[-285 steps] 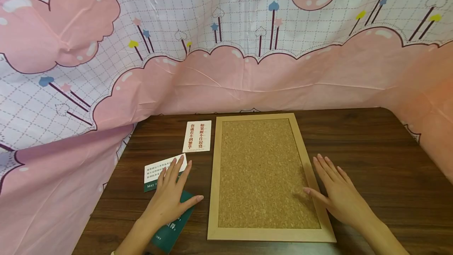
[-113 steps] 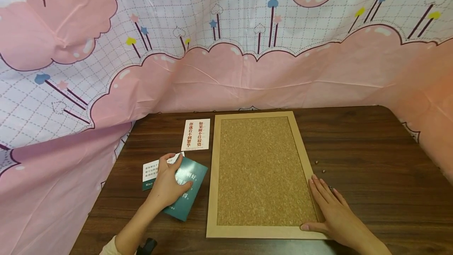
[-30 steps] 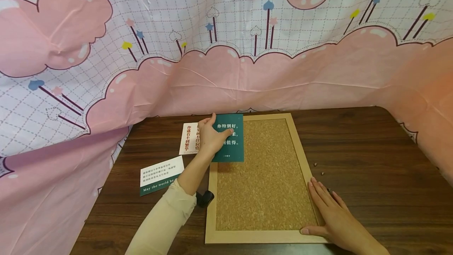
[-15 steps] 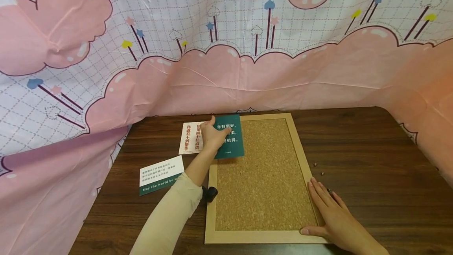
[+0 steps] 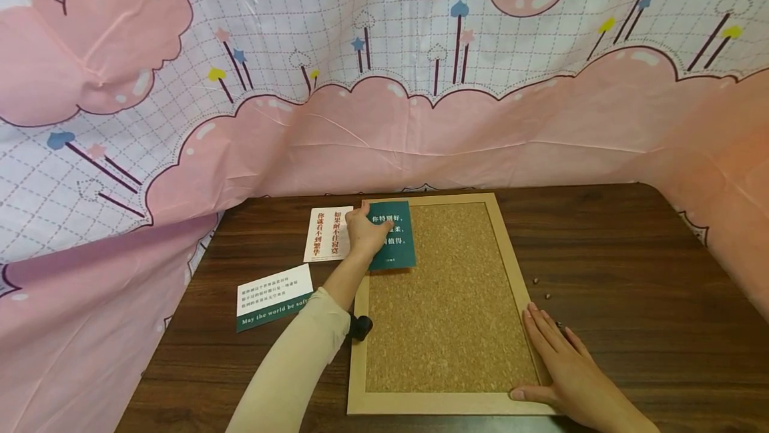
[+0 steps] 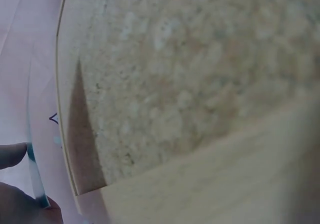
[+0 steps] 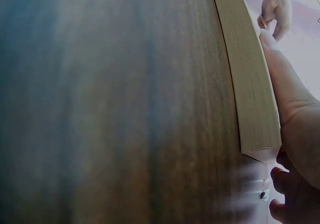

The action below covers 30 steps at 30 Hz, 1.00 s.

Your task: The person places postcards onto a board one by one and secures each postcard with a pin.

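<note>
My left hand (image 5: pixel 365 236) pinches a dark green card with white Chinese writing (image 5: pixel 398 254) at its left side, between thumb and fingers. That card is over the top-left corner of a wood-framed cork board (image 5: pixel 450 326). In the left wrist view the green card (image 6: pixel 36 176) appears edge-on between thumb and fingertips, and a shadow falls on the cork (image 6: pixel 200 84). My right hand (image 5: pixel 567 369) rests with straight fingers along the lower right side of the frame, its thumb on the bottom right corner. In the right wrist view the frame edge (image 7: pixel 250 74) lies beside the thumb.
Left of the board lie a white card with red writing (image 5: pixel 324 236), partly behind my left hand, and a white-and-green card (image 5: pixel 273 296). Several tiny objects, including one small piece (image 5: pixel 535 281), sit on the dark wooden table (image 5: pixel 649 286) to the right. Patterned cloth hangs behind.
My left hand has taken the green card from the table, carried it up and right over the board, and lately lowered it slightly. My right hand has settled on the frame's right side.
</note>
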Motion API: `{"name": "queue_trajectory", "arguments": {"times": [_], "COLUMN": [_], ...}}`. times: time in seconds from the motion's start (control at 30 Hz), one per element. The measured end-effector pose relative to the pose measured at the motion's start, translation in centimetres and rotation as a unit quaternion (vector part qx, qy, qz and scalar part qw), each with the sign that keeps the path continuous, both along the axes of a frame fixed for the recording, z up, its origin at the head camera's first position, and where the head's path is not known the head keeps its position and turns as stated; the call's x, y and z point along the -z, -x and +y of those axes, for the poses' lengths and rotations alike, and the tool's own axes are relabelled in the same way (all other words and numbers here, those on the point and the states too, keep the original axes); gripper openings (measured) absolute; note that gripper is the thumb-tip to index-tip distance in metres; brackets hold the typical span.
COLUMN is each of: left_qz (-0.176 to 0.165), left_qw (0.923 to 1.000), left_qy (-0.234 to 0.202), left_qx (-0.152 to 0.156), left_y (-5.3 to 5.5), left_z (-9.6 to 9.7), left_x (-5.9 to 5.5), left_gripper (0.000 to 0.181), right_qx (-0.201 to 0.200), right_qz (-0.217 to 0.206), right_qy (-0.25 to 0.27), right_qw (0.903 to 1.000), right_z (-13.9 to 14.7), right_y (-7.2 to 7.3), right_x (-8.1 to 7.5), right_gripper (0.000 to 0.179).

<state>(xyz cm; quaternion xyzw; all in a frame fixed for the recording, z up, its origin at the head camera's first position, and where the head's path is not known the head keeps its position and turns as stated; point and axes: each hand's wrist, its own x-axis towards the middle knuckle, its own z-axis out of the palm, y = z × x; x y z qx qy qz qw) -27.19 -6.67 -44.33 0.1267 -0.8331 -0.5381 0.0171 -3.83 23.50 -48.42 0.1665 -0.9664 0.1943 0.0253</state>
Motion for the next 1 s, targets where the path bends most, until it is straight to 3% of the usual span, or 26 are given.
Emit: {"name": "queue_trajectory", "arguments": {"times": [0.17,0.37,0.63,1.0], "left_qz": [-0.007,0.002,0.016,-0.008], "left_qw": [0.9998,0.9999,0.9994,0.9990], "left_qy": [0.008,0.011,0.025,0.039], "left_qx": [0.014,0.009,0.016,0.022], "left_y": [0.4,0.6,0.9,1.1], "left_z": [0.3,0.5,0.9,1.2], "left_x": [0.8,1.6,1.8,1.9], "left_gripper": [0.074,0.072,0.071,0.072], "right_qx": [0.002,0.000,0.002,0.001], "right_qz": [-0.011,-0.004,0.003,0.015], "right_qy": [0.009,0.011,0.002,-0.006], "right_qw": [0.9999,0.9999,1.0000,0.9999], "right_z": [0.1,0.1,0.2,0.4], "right_y": [0.0,0.1,0.1,0.2], "right_x": [0.0,0.0,0.0,-0.1], "right_gripper": [0.107,0.107,0.107,0.108]}}
